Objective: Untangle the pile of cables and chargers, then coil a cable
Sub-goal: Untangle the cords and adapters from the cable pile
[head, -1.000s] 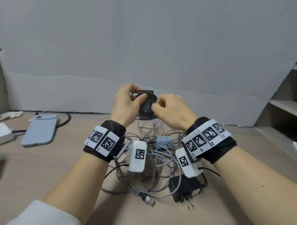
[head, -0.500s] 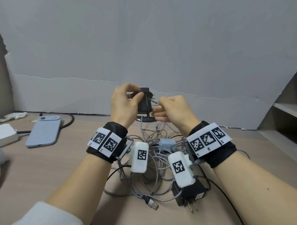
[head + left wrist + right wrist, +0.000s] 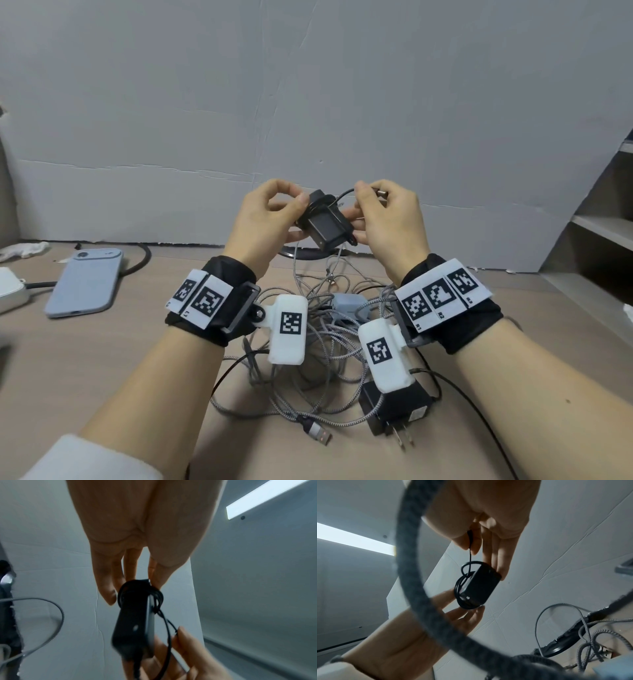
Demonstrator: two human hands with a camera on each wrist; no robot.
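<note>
Holding a black charger [image 3: 328, 224] up above the wooden table [image 3: 102, 359], both hands met in front of a grey wall. The left hand [image 3: 263, 222] gripped the charger's upper end between thumb and fingers, where its thin black cable [image 3: 462, 588] was wound in several loops around the body. The right hand [image 3: 387, 219] pinched the free end of that cable between thumb and forefinger, with its metal plug tip [image 3: 381, 194] showing, while its lower fingers [image 3: 502, 555] touched the charger's far end. Below the hands, on the table, lay a tangled pile of grey braided cables [image 3: 318, 359], with a USB plug [image 3: 317, 433] at its near edge, a second black charger [image 3: 397, 407] with two prongs at the near right, and a small grey adapter [image 3: 347, 303] in the middle. A pale blue phone [image 3: 85, 282] lay face down well to the left.
</note>
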